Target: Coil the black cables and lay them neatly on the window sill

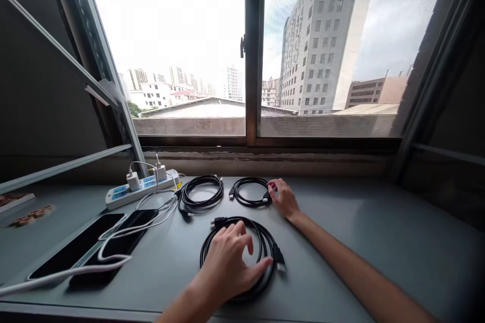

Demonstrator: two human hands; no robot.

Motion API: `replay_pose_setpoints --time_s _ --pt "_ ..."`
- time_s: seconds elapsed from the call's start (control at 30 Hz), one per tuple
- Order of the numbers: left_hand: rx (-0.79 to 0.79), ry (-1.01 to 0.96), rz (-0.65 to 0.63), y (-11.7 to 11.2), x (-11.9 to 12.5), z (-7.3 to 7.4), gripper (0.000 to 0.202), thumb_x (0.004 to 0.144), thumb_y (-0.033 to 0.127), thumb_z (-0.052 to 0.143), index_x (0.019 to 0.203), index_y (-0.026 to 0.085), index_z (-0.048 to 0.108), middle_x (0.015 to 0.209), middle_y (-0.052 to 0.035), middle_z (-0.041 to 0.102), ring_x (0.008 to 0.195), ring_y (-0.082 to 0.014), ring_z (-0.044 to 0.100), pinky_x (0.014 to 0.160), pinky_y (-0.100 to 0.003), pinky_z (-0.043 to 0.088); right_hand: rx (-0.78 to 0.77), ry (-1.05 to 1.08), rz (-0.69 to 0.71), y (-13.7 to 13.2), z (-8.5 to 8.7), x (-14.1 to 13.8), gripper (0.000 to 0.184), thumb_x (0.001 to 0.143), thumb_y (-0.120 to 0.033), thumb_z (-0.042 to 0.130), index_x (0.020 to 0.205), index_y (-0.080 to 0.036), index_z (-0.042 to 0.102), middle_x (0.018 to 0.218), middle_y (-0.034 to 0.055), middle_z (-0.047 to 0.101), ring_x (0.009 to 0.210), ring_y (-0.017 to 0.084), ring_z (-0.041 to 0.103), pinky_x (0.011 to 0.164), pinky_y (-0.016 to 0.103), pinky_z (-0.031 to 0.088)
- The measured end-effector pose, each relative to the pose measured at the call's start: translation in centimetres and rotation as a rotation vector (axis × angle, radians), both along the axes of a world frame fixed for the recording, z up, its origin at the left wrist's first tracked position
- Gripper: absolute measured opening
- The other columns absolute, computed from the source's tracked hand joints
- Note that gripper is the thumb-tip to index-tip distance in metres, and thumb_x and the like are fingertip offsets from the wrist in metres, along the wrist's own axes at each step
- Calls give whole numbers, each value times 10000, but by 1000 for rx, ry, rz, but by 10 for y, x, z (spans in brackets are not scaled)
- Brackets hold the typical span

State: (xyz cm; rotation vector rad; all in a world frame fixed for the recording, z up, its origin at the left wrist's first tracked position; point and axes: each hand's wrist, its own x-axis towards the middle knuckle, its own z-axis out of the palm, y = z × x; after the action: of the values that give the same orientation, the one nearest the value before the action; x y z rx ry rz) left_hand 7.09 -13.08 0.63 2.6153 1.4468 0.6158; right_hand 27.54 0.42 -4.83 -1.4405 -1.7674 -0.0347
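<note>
Three black coiled cables lie on a grey table. My left hand rests with spread fingers on the nearest and largest coil, pressing it flat. My right hand reaches to the far small coil, with its fingertips closed on the coil's right edge by a plug. A third coil lies to the left of that one, untouched.
A white power strip with two white chargers sits at the back left. White cables run from it to two dark phones lying flat at the left. A window sill and window stand behind the table.
</note>
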Motion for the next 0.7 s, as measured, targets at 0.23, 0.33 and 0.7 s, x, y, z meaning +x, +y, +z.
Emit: replay_pose_setpoints --time_s 0.23,0.33,0.7 --pt "-255 177 58 -23 1 -25 240 745 327 533 922 174 582 957 -100 610 914 -266 566 781 -358 447 -173 -29 14 -23 33 -12 205 868 -276 390 801 -199 568 816 44 592 731 194 560 649 291 392" --pt "-315 215 76 -23 4 -29 229 744 220 463 937 167 574 922 -110 641 881 -267 605 737 -325 458 -397 -48 91 -36 49 -22 203 806 -294 512 647 -186 578 681 54 606 657 210 589 566 279 402" --pt "-464 -922 -10 13 11 34 471 781 628 393 965 195 414 529 74 388 415 -74 326 418 -192 299 -1003 594 728 -66 68 -24 427 870 -483 424 1149 -167 491 891 85 629 714 170 627 521 209 465"
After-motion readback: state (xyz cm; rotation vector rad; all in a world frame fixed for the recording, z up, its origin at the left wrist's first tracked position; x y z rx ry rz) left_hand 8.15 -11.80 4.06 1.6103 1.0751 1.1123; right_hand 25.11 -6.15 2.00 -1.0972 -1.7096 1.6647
